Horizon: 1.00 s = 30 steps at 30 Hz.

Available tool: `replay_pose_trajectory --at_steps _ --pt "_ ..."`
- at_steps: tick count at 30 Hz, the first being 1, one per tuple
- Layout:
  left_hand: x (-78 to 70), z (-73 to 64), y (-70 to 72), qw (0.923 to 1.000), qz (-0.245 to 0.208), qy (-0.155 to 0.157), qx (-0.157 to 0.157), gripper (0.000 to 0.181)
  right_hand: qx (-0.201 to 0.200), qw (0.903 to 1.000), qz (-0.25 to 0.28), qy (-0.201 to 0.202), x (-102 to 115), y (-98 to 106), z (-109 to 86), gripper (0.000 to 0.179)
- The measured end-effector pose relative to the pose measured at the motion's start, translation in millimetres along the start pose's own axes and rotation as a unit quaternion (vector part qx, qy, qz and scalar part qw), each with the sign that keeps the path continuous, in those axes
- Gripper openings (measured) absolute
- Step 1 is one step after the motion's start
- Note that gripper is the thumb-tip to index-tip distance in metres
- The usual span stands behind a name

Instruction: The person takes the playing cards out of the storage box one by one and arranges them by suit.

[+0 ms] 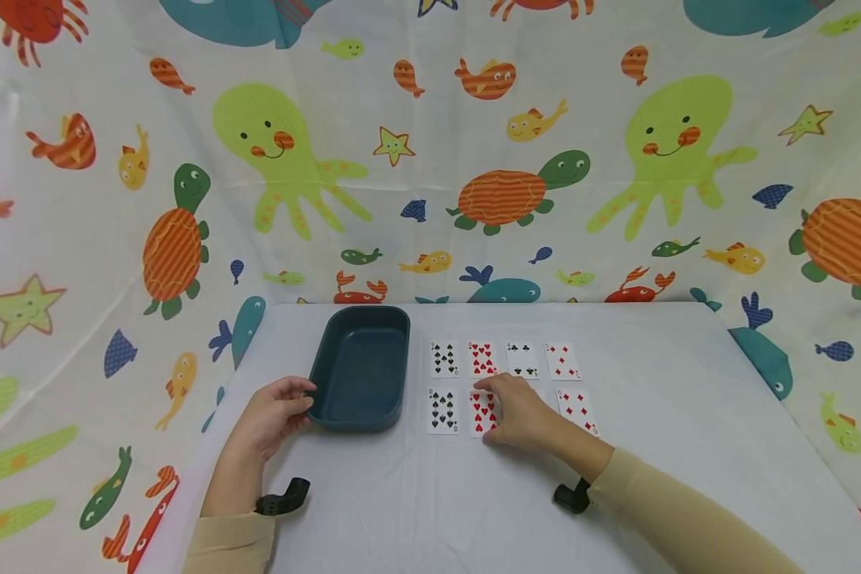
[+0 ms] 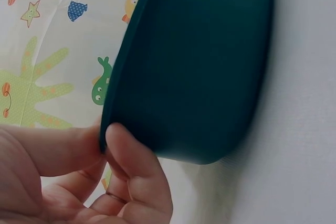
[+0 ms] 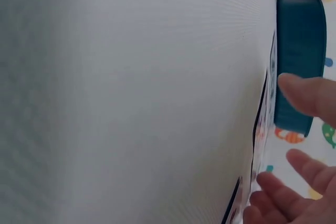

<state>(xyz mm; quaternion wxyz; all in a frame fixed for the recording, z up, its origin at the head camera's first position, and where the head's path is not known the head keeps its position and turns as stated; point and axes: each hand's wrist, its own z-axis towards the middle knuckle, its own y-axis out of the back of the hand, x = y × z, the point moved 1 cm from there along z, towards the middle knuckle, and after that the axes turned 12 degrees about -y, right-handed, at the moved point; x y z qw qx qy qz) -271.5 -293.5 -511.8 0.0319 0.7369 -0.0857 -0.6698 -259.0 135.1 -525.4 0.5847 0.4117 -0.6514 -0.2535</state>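
Observation:
My left hand (image 1: 276, 414) pinches the rim of a dark teal tray (image 1: 359, 423) at its near left corner; thumb and finger close on that rim in the left wrist view. Right of the tray, playing cards lie face up in two rows. Over the near row is my right hand (image 1: 527, 410), thumb and fingers spread apart around a hearts card (image 1: 482, 410). The right wrist view shows nothing between them. Left of that card lies a ten of spades (image 1: 442, 411); to the right, a diamonds card (image 1: 577, 409). The right hand mostly covers one card between.
The far row has a spades card (image 1: 444, 359), a hearts card (image 1: 482, 359), a clubs card (image 1: 522, 360) and a diamonds card (image 1: 563, 361). A white cloth (image 1: 689, 414) covers the table. Behind it hangs a curtain (image 1: 430, 175) printed with sea animals.

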Motion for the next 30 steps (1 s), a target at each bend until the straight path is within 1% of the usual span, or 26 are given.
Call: replay_pose_trajectory --at_steps 3,6,9,11,13,15,18,20,23,24,25,26,28,30 --pt "-0.7 -0.1 0.8 1.0000 0.005 0.000 0.004 0.026 0.002 0.9999 0.015 -0.004 -1.6 1.0 0.2 0.082" --pt "-1.5 -0.7 2.7 0.9999 0.011 0.004 0.009 0.027 0.012 0.9988 0.045 -0.017 -4.1 1.9 0.4 0.084" --pt "-1.3 -1.4 5.5 0.9997 0.015 0.012 0.013 0.030 0.034 0.9953 0.085 -0.031 -6.3 4.3 -0.9 0.086" --pt "-0.8 -1.7 8.0 0.9995 0.018 0.019 0.019 0.034 0.050 0.9924 0.108 -0.032 -6.3 7.5 -3.0 0.088" --pt "-0.1 -2.1 10.9 0.9991 0.022 0.028 0.023 0.038 0.064 0.9900 0.122 -0.031 -5.5 11.7 -5.9 0.090" --pt "-0.5 -3.1 13.7 0.9986 0.028 0.036 0.028 0.043 0.069 0.9893 0.124 -0.032 -4.0 15.7 -9.4 0.092" --pt "-4.3 -5.6 15.6 0.9977 0.037 0.051 0.026 0.050 0.064 0.9921 0.103 -0.033 -1.0 22.4 -17.3 0.095" --pt "-8.8 -8.1 13.4 0.9969 0.056 0.052 0.023 0.053 0.053 0.9965 0.061 -0.022 0.5 27.7 -23.9 0.099" --pt "-19.8 -13.3 3.9 0.9927 0.111 0.047 0.011 0.058 0.022 0.9996 -0.019 0.001 2.9 35.9 -34.1 0.102" --pt "-25.0 -15.2 -0.8 0.9892 0.140 0.043 0.006 0.060 0.007 0.9990 -0.043 0.008 4.1 38.3 -37.0 0.102" --pt "-30.7 -17.0 -6.5 0.9839 0.174 0.041 0.000 0.063 -0.011 0.9978 -0.065 0.011 5.1 40.6 -39.6 0.101" --pt "-37.2 -18.8 -13.1 0.9767 0.212 0.036 -0.007 0.066 -0.030 0.9962 -0.081 0.010 5.9 42.4 -41.7 0.100" --pt "-51.4 -23.1 -28.9 0.9588 0.282 0.021 -0.020 0.076 -0.065 0.9929 -0.100 -0.002 7.8 44.8 -44.6 0.098" --pt "-65.6 -27.2 -47.2 0.9374 0.347 -0.001 -0.034 0.084 -0.095 0.9891 -0.111 -0.016 9.0 46.8 -46.7 0.096"
